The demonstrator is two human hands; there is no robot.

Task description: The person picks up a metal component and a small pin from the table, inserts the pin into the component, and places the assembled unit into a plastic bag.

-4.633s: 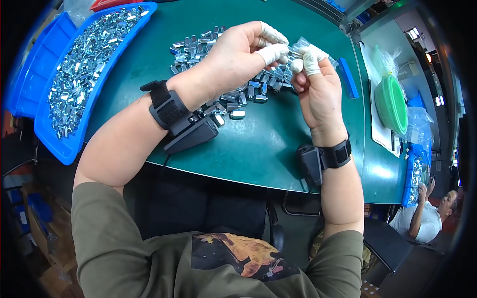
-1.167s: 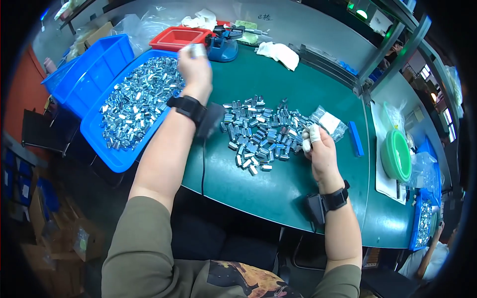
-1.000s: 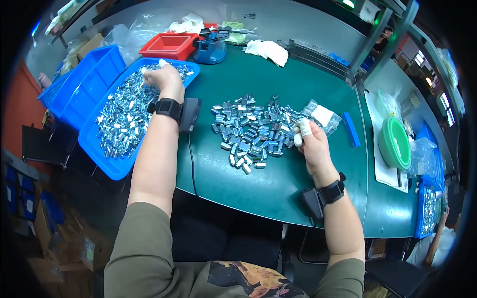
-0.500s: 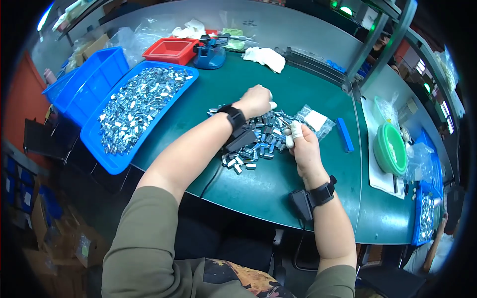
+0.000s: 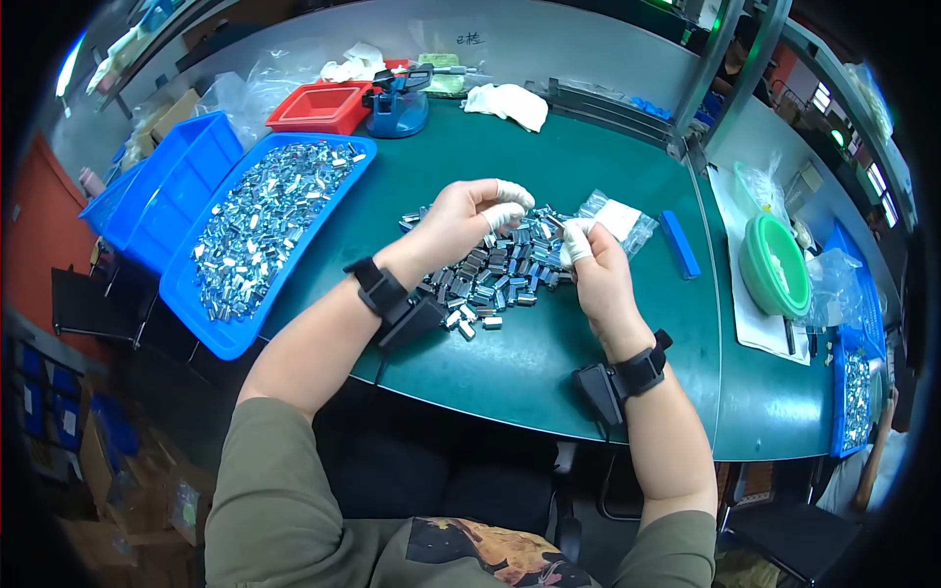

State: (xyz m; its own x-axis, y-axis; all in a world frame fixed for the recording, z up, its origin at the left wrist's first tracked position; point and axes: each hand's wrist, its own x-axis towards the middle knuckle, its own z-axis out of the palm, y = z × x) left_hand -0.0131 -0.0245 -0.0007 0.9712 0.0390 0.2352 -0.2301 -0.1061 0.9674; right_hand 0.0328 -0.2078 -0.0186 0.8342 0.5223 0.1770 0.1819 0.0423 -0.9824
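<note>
A pile of small shiny metal pieces (image 5: 495,269) lies on the green table in front of me. Over its far left part hovers my left hand (image 5: 470,216), white finger covers on thumb and forefinger. Those two fingers are apart, and I see nothing between them. My right hand (image 5: 600,269), also with white finger covers, is at the pile's right edge. Its thumb and forefinger pinch a small metal piece (image 5: 556,223), whose end sticks out toward the left hand. A clear plastic bag with a white label (image 5: 618,218) lies just beyond the right hand.
At left, a blue tray (image 5: 257,328) holds many metal pieces beside an empty blue bin (image 5: 176,191). A red tray (image 5: 319,106), a blue tape dispenser (image 5: 399,116) and a white cloth (image 5: 507,104) stand far back. Rightward are a blue bar (image 5: 678,245) and green bowls (image 5: 774,265).
My left hand has drawn back toward me and left, and its thumb and forefinger now show apart. My right hand stays nearly in place, turned a little toward the left hand.
</note>
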